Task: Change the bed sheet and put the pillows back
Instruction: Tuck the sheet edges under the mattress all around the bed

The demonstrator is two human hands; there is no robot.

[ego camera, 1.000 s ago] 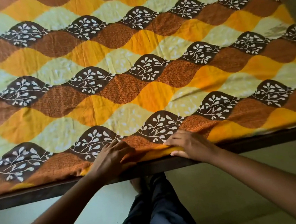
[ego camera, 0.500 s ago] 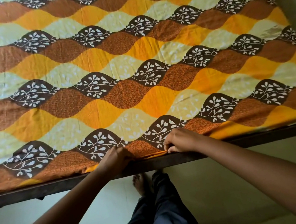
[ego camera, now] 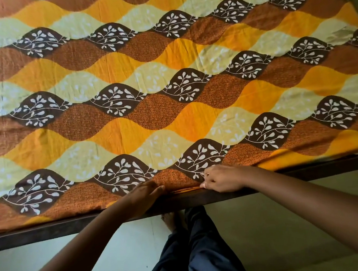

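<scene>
Right hand pinches, left hand presses sheet edge running left-right.

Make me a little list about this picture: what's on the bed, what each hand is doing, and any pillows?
bed sheet: wavy orange, yellow, brown, with white leaves; spread over the bed
left hand: fingers straight, pressing the sheet's near edge
right hand: fingers curled, pinching a fold at that edge
bed frame: dark rail below the sheet
pillows: none in view
</scene>
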